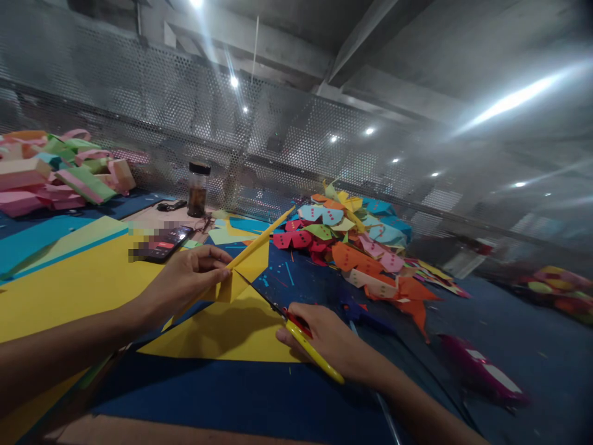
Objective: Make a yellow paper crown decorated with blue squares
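The left hand (185, 278) holds a folded yellow paper (248, 262) just above the bench (231, 395), its grip clamped on the fold. The right hand (331, 343) has its grip clamped round the scissors (319, 361), whose blades meet the paper's lower edge. A phone (167, 242) lies behind.

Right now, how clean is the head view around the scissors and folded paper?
Head view: ceiling lights streak glare across the top; wide-angle distortion bends the edges; the right side smears, blurring the magenta object. The left hand, folded yellow paper and scissors in the right hand read sharp.
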A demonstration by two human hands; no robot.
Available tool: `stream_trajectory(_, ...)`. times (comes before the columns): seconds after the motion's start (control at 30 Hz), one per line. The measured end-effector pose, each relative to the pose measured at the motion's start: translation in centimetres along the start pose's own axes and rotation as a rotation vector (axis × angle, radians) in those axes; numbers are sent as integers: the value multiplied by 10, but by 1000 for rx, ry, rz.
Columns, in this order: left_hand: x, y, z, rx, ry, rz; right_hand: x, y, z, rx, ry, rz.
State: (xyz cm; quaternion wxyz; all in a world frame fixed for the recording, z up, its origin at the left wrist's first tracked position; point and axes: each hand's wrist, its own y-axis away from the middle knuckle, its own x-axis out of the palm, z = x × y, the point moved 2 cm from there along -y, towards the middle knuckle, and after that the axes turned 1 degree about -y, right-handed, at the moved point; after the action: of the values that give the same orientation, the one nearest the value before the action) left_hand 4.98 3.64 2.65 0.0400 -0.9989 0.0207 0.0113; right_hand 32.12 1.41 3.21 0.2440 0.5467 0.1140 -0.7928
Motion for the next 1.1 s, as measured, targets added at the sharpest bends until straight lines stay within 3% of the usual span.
stream_trajectory(0.73,0,-2,4,1,13,14,2,0,1,9,-70,8)
stream_trajectory(1.1,2,2,-5,-12,14,4,3,-1,0,-5,-45,8)
